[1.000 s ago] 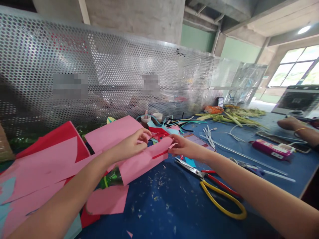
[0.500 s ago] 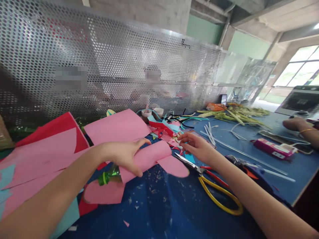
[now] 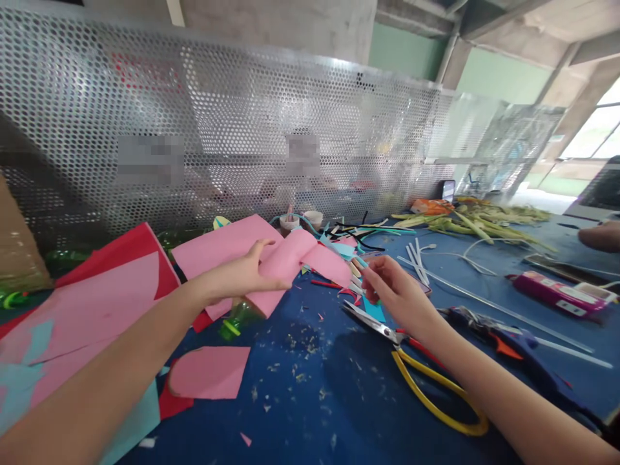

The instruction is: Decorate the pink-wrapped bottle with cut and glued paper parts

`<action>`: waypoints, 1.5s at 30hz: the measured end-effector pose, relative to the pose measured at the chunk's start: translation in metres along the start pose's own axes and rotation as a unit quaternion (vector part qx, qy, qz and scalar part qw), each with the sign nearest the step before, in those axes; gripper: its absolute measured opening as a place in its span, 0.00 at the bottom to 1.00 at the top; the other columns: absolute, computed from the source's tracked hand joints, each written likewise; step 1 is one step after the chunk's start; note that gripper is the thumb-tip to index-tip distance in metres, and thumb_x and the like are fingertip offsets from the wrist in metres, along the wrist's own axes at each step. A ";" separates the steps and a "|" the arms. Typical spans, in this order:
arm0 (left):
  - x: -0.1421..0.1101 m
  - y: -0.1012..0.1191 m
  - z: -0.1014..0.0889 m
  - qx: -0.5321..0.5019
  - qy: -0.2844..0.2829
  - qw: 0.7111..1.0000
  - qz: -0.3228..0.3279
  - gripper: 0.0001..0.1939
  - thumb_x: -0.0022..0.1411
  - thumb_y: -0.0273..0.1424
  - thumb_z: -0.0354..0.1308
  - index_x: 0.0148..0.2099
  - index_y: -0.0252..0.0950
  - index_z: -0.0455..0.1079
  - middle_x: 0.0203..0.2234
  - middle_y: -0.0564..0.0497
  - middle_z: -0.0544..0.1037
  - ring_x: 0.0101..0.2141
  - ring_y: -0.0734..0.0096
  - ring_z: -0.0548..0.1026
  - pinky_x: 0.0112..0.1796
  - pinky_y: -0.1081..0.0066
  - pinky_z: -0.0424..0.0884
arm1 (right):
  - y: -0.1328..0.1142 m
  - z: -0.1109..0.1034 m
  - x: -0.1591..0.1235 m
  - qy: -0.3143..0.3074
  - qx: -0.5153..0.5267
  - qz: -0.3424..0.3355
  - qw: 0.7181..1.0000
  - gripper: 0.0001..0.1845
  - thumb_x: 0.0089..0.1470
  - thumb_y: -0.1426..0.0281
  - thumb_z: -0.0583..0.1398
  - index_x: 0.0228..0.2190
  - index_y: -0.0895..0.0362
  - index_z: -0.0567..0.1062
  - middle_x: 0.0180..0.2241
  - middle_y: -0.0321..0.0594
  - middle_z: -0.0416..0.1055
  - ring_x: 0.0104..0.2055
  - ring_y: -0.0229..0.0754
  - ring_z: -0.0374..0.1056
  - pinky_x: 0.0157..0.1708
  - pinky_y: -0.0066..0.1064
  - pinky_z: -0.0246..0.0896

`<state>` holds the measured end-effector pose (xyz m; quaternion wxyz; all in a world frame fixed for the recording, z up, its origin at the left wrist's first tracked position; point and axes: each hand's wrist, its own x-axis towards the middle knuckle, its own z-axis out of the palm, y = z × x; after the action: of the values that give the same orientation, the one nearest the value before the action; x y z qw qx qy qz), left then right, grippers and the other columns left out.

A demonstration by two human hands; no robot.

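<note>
**Pink sheet steadied around a green bottle, right hand drawn to a pinch**

Near the middle of the frame, a pink sheet [image 3: 287, 259] is curved around a green bottle [image 3: 237, 318], whose neck is pointed toward the lower left. The roll is grasped from its left side by the left hand [image 3: 238, 274], part open, with thumb and forefinger spread across it. From the roll's right end a rounded pink flap [image 3: 330, 263] is stretched out; whether it is joined to the sheet cannot be told.

The right hand [image 3: 400, 290] is held just right of the flap, nearly closed, its thumb and forefinger drawn together. Something small may be pinched there, but that cannot be made out. Below its wrist, the scissors [image 3: 386, 332] are laid on the blue tabletop [image 3: 300, 413], blades slightly parted and pointed toward the upper left.

By judgement, the wrapped bottle is being steadied at this moment. For any shift of it, a light, even grasp would be called for, since the sheet could be creased or slid along the smooth plastic; the flap would need to be guided separately.

At lower left, a round-ended pink piece [image 3: 212, 373] is laid flat. At right, a blue tool with an orange trigger [image 3: 526, 358] is seen, with a purple pack [image 3: 557, 294] beyond it. Another person's hand [image 3: 600, 237] is cut off by the right edge.
</note>
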<state>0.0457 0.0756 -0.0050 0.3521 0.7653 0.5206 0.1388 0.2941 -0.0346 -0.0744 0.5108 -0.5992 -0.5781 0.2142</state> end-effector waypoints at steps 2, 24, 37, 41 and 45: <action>0.003 -0.002 0.001 -0.128 -0.003 0.992 0.009 0.53 0.42 0.44 0.69 0.66 0.43 0.47 0.57 0.36 0.64 0.42 0.51 0.76 0.33 0.66 0.74 | -0.003 0.002 -0.001 -0.025 0.003 0.001 1.000 0.17 0.57 0.53 0.52 0.27 0.54 0.62 0.21 0.32 0.64 0.22 0.36 0.62 0.25 0.30 0.59; -0.011 0.024 0.044 -0.442 0.057 0.893 0.064 0.37 0.53 0.37 0.65 0.60 0.42 0.50 0.50 0.44 0.71 0.47 0.62 0.72 0.44 0.67 0.72 | -0.050 0.072 -0.028 -0.184 0.180 0.059 0.964 0.47 0.50 0.58 0.62 0.61 0.55 0.41 0.51 0.50 0.66 0.42 0.43 0.70 0.40 0.38 0.68; 0.025 -0.028 -0.021 -0.247 0.185 0.948 0.079 0.27 0.61 0.49 0.36 0.49 0.34 0.60 0.35 0.42 0.71 0.41 0.59 0.74 0.43 0.60 0.70 | -0.048 0.037 -0.003 -0.032 0.400 0.176 0.899 0.21 0.43 0.71 0.59 0.42 0.52 0.68 0.34 0.37 0.73 0.27 0.37 0.67 0.25 0.27 0.65; 0.033 -0.055 -0.032 -0.055 0.202 0.970 0.124 0.23 0.44 0.46 0.62 0.39 0.36 0.69 0.38 0.42 0.73 0.47 0.49 0.68 0.50 0.55 0.61 | -0.041 0.026 0.008 0.056 0.400 0.182 0.897 0.16 0.43 0.74 0.57 0.38 0.53 0.69 0.34 0.38 0.74 0.30 0.38 0.67 0.25 0.26 0.66; 0.030 -0.059 -0.024 0.098 0.158 0.967 0.175 0.26 0.31 0.44 0.70 0.35 0.38 0.74 0.45 0.42 0.72 0.55 0.41 0.59 0.56 0.52 0.49 | -0.030 0.025 0.013 0.068 0.441 0.205 0.871 0.10 0.43 0.75 0.57 0.32 0.55 0.70 0.31 0.39 0.71 0.26 0.36 0.65 0.21 0.25 0.66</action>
<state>0.0034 0.1247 -0.0327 0.1584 0.8437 0.4386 0.2660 0.2616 -0.0191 -0.0541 0.7046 -0.4297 -0.2513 0.5057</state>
